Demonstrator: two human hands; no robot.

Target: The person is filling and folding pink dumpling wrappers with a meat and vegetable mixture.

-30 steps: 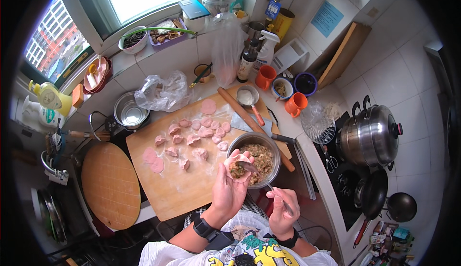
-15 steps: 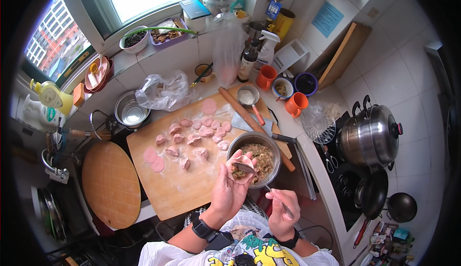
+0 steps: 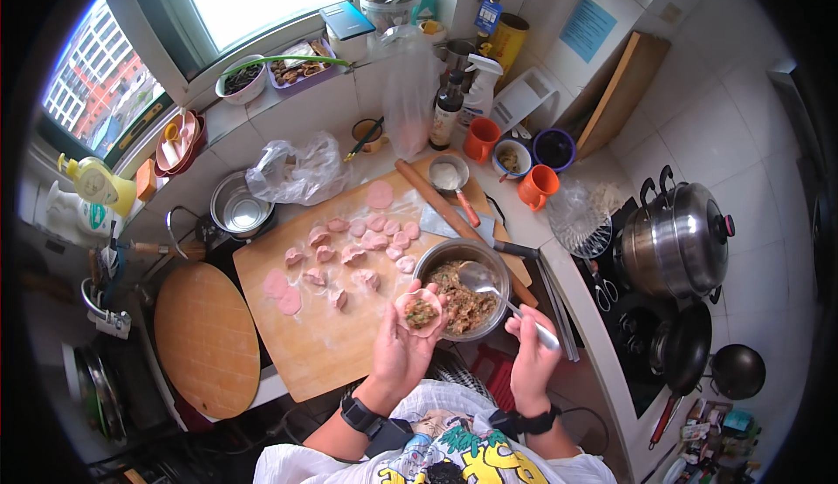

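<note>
A round pink dumpling wrapper with a mound of filling in its middle rests in my left hand, whose fingers curl up around it. My right hand grips the handle of a metal spoon. The spoon's bowl is down in a steel bowl of minced filling, just right of the wrapper. Pink dough discs and folded dumplings lie on the floured wooden board beyond my left hand.
A rolling pin, a cleaver and a small flour pot lie at the board's right side. Left stands a round wooden board. A steamer pot and a black pan are at right, with orange mugs behind.
The spoon has left the wrapper and gone into the steel bowl, leaving filling on the wrapper. My left hand has shifted slightly left; my right hand has moved up and right.
</note>
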